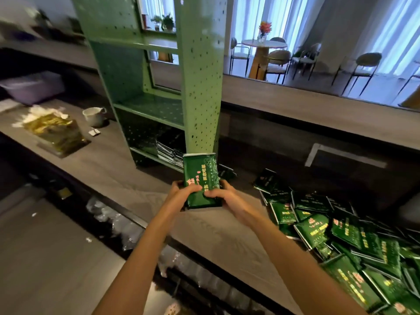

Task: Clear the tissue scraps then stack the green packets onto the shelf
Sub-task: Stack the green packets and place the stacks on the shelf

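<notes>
Both hands grip a small stack of green packets [201, 178] above the counter, just in front of the green perforated shelf [200, 92]. My left hand [183, 189] holds its left side and my right hand [223, 197] its right side. Several packets [169, 152] lie stacked on the shelf's bottom level. A large loose heap of green packets [354, 237] covers the counter at the right. White tissue scraps [42, 113] lie at the far left beside a yellow-green bag [56, 131].
A white mug [94, 115] and a small wrapper [94, 132] sit left of the shelf on the grey counter [109, 164]. Clear plastic items [118, 221] fill a lower ledge below the counter's front edge. Chairs and a round table [263, 45] stand beyond the raised bar.
</notes>
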Tool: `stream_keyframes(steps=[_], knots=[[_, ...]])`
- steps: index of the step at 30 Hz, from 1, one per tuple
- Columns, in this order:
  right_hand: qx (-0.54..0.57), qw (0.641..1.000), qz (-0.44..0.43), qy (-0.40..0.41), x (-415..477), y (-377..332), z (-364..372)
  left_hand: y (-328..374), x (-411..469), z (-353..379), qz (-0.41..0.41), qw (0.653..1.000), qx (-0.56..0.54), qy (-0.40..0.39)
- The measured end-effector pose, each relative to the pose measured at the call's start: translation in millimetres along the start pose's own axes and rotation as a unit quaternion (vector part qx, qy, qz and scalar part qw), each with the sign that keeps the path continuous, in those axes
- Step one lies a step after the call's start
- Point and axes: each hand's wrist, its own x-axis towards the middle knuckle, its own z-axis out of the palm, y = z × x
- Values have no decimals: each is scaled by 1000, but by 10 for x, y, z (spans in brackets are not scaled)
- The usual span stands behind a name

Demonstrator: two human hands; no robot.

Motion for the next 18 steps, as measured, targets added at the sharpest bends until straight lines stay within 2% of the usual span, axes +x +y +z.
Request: stream_keyframes(steps=[4, 9, 14, 18], knots=[[-32, 999, 8, -42, 250, -59, 316, -3, 159, -406, -37, 999, -12, 11], [-48, 995, 16, -83, 686, -154, 732, 75, 477, -902, -37, 999, -35, 13], [-52, 998, 20, -43, 1294, -242, 1146, 263, 1019, -1409, -57, 996, -67, -14], [-30, 998, 57, -3, 1623, -310, 1402, 411, 1395, -1792, -76, 995, -58, -40]])
